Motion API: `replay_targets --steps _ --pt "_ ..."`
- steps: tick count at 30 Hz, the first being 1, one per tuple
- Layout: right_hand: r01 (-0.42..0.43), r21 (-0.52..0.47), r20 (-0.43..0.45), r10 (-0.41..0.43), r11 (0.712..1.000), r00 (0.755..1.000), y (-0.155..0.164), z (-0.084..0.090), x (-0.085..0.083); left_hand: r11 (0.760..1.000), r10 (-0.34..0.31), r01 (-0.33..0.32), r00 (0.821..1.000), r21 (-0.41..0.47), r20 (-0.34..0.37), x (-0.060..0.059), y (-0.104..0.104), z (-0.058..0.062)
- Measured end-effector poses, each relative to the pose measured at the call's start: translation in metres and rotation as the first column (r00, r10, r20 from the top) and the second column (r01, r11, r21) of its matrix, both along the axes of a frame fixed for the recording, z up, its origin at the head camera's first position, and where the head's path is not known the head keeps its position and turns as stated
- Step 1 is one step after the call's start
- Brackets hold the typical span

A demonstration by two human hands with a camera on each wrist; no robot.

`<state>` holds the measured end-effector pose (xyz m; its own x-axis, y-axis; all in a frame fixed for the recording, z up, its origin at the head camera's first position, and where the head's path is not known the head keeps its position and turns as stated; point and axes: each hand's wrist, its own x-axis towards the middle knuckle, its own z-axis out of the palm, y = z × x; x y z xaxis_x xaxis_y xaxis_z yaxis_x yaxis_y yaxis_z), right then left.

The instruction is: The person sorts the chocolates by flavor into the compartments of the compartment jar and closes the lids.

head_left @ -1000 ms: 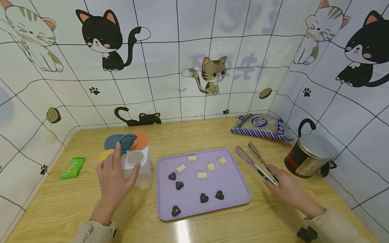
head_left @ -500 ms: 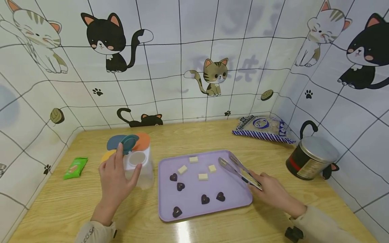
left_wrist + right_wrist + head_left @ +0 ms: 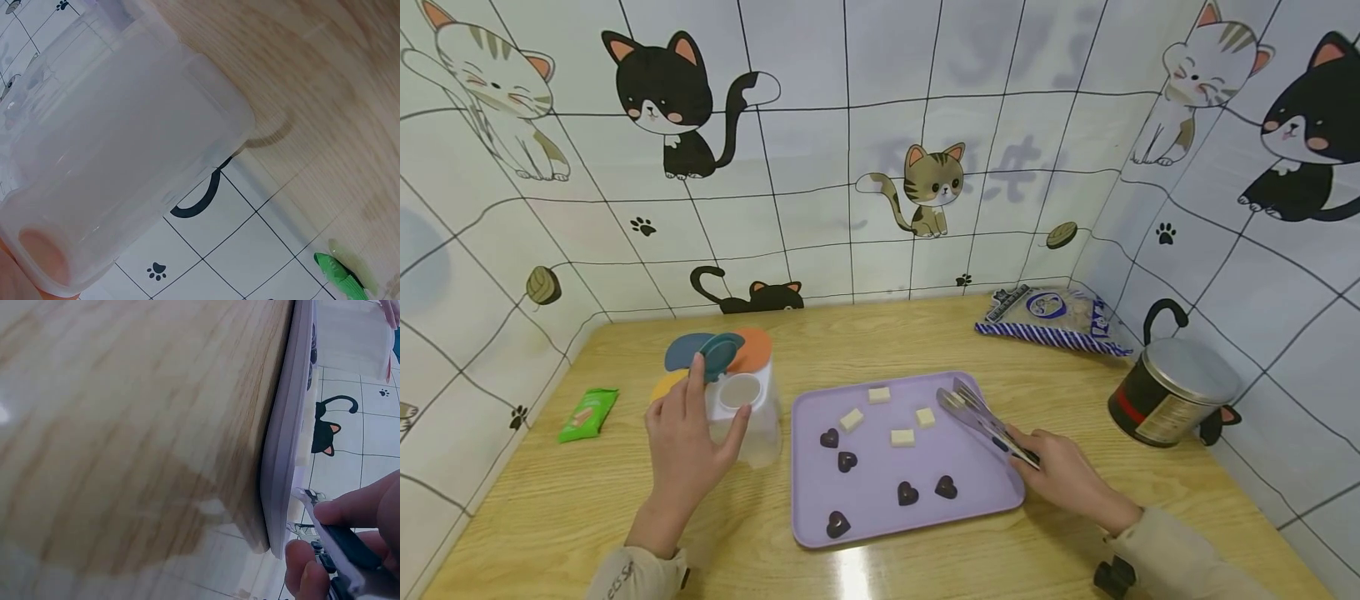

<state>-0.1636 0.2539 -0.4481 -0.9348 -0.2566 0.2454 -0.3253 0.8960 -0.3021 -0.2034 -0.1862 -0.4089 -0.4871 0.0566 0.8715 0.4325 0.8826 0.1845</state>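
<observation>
Left hand (image 3: 688, 437) grasps clear plastic container (image 3: 747, 417), just left of lilac rectangular tray (image 3: 977, 492). Right hand (image 3: 1060, 475) pinches metal tongs (image 3: 981, 414), tips closed over tray's right rear corner. On tray: 4 white cubes (image 3: 902, 437), 5 dark heart chocolates (image 3: 907, 493).

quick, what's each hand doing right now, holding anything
Left hand: grips the clear container, thumb and fingers round its side.
Right hand: holds the tongs, tips over the purple tray.
</observation>
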Motion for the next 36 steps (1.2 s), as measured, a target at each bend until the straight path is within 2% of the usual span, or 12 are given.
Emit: replay_targets --steps 12,21,31,36 --pt "-0.040 -0.008 0.001 0.040 0.999 0.999 -0.004 0.001 -0.004 1.000 0.017 -0.017 1.000 -0.003 -0.005 0.003 -0.003 0.001" --pt "-0.082 -0.031 -0.080 0.079 0.996 0.994 -0.007 0.014 -0.006 1.000 0.020 -0.020 1.000 0.003 0.007 0.004 -0.005 0.003" --pt "-0.141 -0.038 -0.153 0.133 0.989 0.979 -0.016 0.021 -0.005 1.000 0.013 -0.013 1.000 -0.003 0.010 0.000 -0.005 0.000" --pt "-0.186 -0.098 -0.125 0.173 0.978 0.977 -0.030 0.028 -0.005 1.000 0.003 -0.003 1.000 -0.003 0.008 -0.002 -0.002 0.000"
